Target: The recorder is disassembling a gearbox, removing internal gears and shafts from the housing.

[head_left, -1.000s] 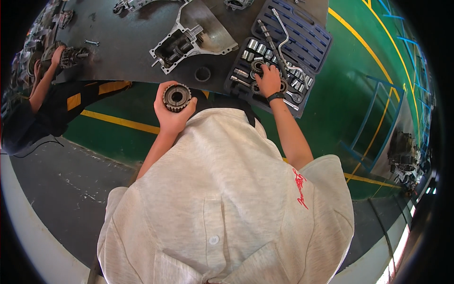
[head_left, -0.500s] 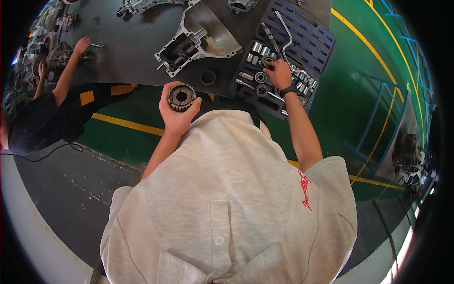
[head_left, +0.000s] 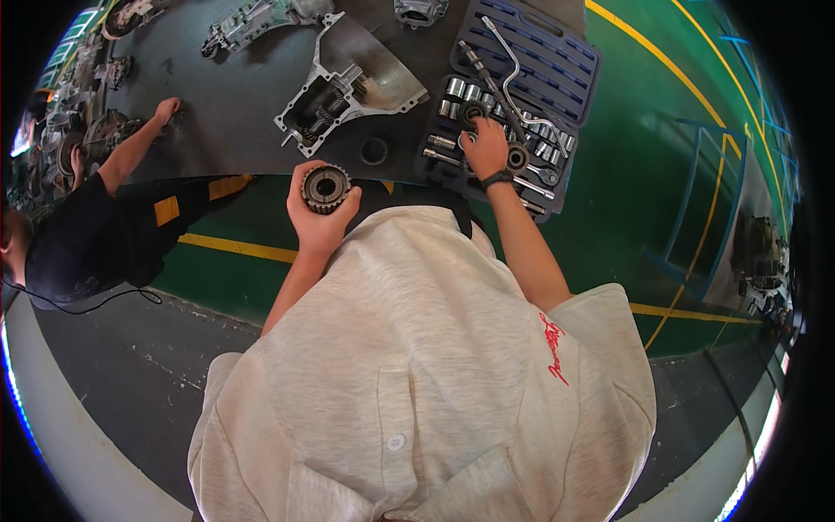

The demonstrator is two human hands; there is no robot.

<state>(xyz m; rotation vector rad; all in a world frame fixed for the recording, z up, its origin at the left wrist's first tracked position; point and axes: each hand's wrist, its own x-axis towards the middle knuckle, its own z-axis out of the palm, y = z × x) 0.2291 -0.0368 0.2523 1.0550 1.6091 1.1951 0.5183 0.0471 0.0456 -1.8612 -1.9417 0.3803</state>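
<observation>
My left hand (head_left: 320,224) is wrapped round a toothed gear hub (head_left: 326,187), held in front of my waist just off the table's near edge. Its round bore faces up. Over the open socket set case (head_left: 557,187), my right hand (head_left: 487,152) reaches down with its fingers curled. The fingertips meet a dark ring-shaped gear (head_left: 472,111) lying among the sockets (head_left: 463,90); what they grip is partly hidden by the hand. Another ring-shaped part (head_left: 516,157) lies right of that hand, near a ratchet handle (head_left: 544,174).
An opened gearbox housing (head_left: 344,91) with shafts inside lies on the dark table (head_left: 235,113). Nearby are a dark ring (head_left: 374,151) and another gearbox casing (head_left: 261,26). A bent speed handle (head_left: 513,70) lies across the case. At left a co-worker's arm (head_left: 135,148) rests on the table.
The view has shifted slightly. My right hand has moved a little left and nearer over the case, uncovering a ring-shaped part to its right. My left hand still holds the gear hub.
</observation>
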